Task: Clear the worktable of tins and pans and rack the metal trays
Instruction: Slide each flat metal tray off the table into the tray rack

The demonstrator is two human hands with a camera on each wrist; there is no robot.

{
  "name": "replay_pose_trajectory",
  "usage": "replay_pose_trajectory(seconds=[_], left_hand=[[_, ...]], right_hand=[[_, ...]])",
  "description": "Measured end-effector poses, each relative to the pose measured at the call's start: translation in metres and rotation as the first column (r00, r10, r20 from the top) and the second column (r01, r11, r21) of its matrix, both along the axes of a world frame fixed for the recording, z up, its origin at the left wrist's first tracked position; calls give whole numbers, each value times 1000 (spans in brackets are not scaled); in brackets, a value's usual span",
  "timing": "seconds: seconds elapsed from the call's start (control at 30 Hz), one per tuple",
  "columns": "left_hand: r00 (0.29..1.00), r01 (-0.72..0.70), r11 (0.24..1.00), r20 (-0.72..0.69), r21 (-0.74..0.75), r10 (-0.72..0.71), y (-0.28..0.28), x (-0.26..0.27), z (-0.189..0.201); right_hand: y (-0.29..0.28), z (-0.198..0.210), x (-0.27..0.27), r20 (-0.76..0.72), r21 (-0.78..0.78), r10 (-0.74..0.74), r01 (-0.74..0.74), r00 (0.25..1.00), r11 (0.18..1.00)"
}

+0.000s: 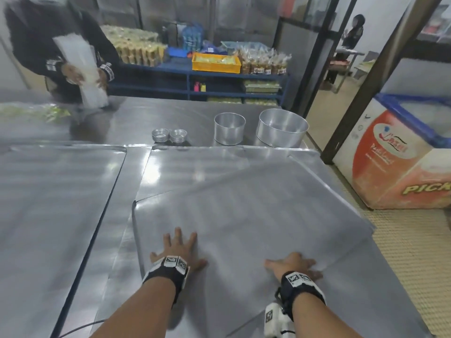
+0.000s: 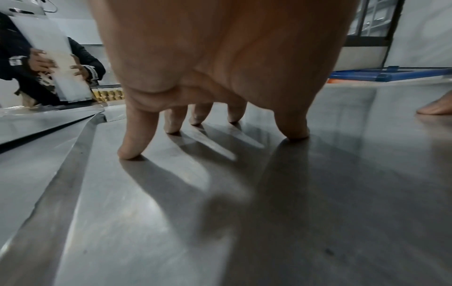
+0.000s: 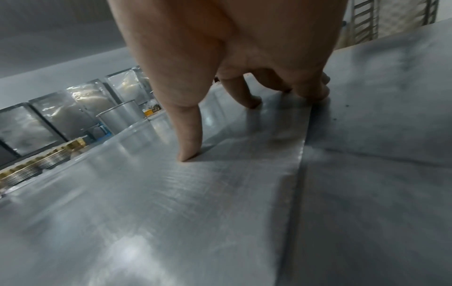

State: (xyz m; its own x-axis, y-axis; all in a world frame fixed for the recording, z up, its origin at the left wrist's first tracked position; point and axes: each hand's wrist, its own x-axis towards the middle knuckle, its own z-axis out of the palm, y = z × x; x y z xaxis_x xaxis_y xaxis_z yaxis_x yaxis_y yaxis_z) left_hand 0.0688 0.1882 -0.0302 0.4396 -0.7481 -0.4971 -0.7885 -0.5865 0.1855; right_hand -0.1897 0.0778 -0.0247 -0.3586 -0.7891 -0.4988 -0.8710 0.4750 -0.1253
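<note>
- The worktable (image 1: 146, 113) is steel and carries everything below.
- The top tray (image 1: 244, 203), a flat metal sheet, lies skewed on the tray beneath it, its near-left corner hanging past that tray's edge; I take it as the landmark.
- The lower tray (image 1: 195, 162) lies square under the top tray, showing along its far and left sides.
- A 3rd tray (image 1: 48, 191) lies left of the top tray, apart from it, with a strip of table between.
- The big tin (image 1: 283, 128), round and empty, stands upright beyond the top tray's far-right part.
- The small tin (image 1: 229, 128), also round and upright, stands just left of the big tin, beyond the top tray.
- 2 stacks of tart tins (image 1: 168, 135) sit side by side left of the small tin, beyond the top tray.
- The left hand (image 1: 179, 247) lies spread on the top tray's near-left part; its fingers (image 2: 132, 135) are apart and straight, tips pressing the metal, gripping nothing.
- The right hand (image 1: 292, 264) lies spread at the top tray's near edge; its fingers (image 3: 188, 135) are straight and apart, tips on the sheet, some reaching the edge.
- A person in black (image 1: 48, 45) stands beyond the far-left of the top tray, holding white bags.
</note>
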Motion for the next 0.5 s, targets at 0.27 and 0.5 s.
replay_pose_trajectory(seconds=[0.27, 0.5], left_hand=[[994, -109, 994, -10, 2, 109, -3, -21, 3], [999, -37, 997, 3, 66, 37, -10, -17, 10]], right_hand=[[-31, -16, -10, 55, -54, 135, -132, 989, 990], [-44, -17, -12, 53, -66, 146, -143, 988, 988]])
